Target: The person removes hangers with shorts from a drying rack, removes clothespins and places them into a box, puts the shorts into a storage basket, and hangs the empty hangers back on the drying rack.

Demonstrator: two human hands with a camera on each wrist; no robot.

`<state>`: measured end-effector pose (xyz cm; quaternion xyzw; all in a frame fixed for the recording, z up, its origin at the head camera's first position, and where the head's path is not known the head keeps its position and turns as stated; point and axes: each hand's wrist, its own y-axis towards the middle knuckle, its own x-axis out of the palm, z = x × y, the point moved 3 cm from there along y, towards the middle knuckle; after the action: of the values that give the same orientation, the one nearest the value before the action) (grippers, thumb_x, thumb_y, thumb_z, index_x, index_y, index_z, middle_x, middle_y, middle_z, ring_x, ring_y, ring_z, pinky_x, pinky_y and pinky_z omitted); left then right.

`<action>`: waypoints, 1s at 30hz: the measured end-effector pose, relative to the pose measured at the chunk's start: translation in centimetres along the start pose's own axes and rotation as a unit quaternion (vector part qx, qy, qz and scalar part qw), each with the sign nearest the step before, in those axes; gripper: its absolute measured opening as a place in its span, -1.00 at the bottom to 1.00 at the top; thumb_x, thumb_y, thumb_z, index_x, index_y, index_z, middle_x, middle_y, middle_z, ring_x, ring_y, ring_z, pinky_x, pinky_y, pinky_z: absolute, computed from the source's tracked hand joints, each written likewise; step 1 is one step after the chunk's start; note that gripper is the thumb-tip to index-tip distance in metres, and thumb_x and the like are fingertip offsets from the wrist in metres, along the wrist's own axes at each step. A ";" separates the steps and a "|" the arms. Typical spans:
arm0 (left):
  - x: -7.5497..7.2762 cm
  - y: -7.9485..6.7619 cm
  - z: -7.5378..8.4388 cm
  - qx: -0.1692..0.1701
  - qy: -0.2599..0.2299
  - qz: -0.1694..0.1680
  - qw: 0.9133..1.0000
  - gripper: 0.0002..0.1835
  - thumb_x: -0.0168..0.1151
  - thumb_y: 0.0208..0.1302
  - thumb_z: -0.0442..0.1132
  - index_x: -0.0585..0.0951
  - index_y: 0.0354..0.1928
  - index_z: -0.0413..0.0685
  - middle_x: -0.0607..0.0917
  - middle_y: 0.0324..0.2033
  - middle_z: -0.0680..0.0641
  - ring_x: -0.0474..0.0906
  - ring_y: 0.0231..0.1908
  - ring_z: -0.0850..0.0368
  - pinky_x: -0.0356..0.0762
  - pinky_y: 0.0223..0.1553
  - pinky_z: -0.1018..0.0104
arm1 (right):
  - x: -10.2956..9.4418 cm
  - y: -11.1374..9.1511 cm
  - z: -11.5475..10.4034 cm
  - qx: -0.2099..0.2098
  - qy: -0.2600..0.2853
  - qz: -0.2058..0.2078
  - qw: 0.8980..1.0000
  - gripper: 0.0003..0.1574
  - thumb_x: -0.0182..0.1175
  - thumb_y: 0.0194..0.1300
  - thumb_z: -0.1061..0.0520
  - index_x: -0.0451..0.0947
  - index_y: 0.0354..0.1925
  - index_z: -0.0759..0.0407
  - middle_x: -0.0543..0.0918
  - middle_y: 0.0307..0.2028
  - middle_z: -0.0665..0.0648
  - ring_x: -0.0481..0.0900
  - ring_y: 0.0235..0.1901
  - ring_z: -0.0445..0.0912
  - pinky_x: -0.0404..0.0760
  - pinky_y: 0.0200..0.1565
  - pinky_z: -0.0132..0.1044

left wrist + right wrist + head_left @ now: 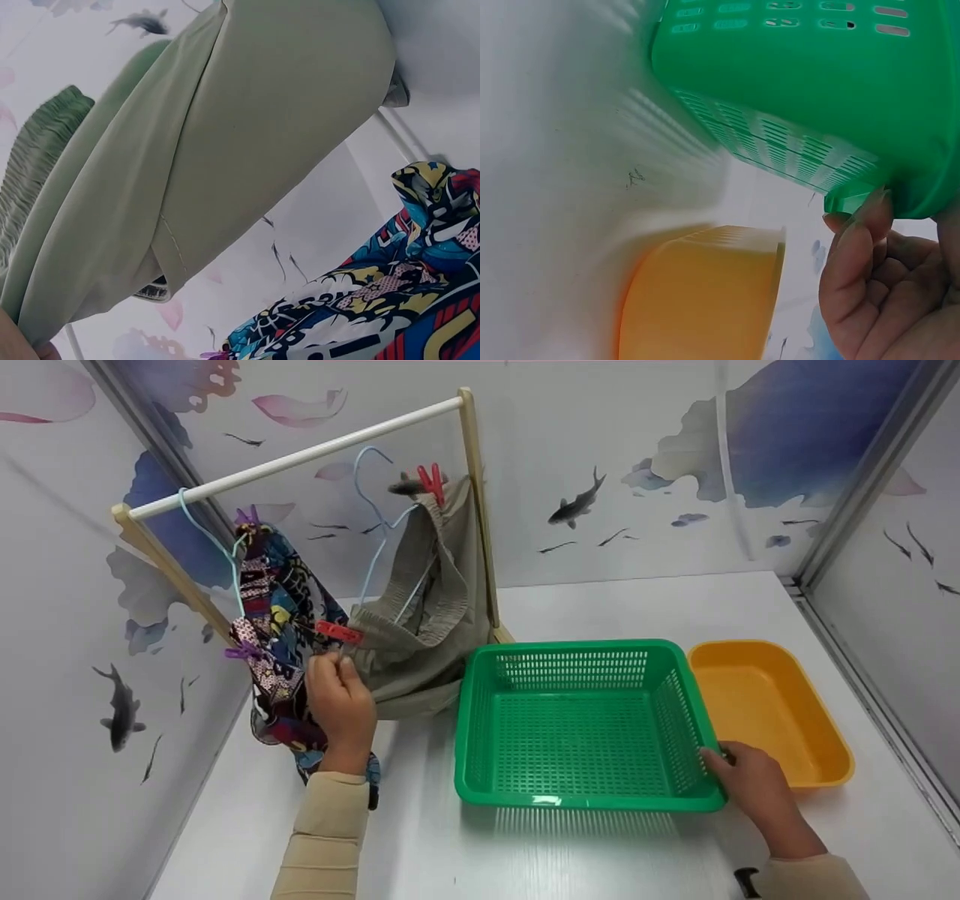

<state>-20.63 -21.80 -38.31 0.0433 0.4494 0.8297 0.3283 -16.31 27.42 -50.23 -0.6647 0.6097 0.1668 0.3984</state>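
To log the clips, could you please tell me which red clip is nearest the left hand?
It is the lower red clip, right by the left hand; the other red clip sits higher, on the far side of the olive garment.

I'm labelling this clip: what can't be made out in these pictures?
Left hand: left wrist view, mostly cut off by lower-left corner.
Ends of hanger: head view, hidden inside khaki garment.
Rack's left post, lower end: head view, hidden behind patterned garment.
Tabletop mark: right wrist view, too small to read.
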 end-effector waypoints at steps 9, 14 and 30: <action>-0.9 -0.3 0.1 0.020 0.008 0.006 1.000 -0.88 0.03 0.36 -0.47 0.40 -0.37 -0.39 0.33 -0.48 -0.26 0.25 -0.43 -0.11 0.18 -0.37 0.13 | -0.1 0.0 0.1 -0.004 0.011 0.000 1.000 -0.14 -0.05 0.45 -0.25 0.32 0.18 0.56 0.55 -0.16 0.31 0.45 -0.22 0.05 0.50 -0.26 -0.22; -1.4 -0.4 0.0 0.039 0.007 0.007 0.999 -0.90 0.05 0.32 -0.50 0.41 -0.37 -0.39 0.33 -0.49 -0.27 0.24 -0.44 -0.13 0.17 -0.38 0.10 | -0.1 -0.1 0.1 -0.011 0.018 0.007 1.000 -0.18 -0.03 0.46 -0.21 0.34 0.15 0.58 0.57 -0.17 0.32 0.46 -0.23 0.04 0.51 -0.25 -0.21; -2.5 -0.1 0.8 0.095 -0.007 0.021 0.995 -0.46 -0.15 0.50 0.05 0.38 -0.44 -0.34 0.33 -0.53 -0.24 0.25 -0.45 -0.12 0.18 -0.38 0.10 | -0.4 -0.2 -0.4 0.012 0.032 -0.005 0.999 -0.23 -0.04 0.47 -0.18 0.35 0.13 0.56 0.54 -0.20 0.29 0.44 -0.23 0.04 0.49 -0.25 -0.23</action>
<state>-18.31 -22.65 -37.34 0.0890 0.5228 0.7898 0.3081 -16.33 27.40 -49.69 -0.6673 0.6210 0.1363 0.3879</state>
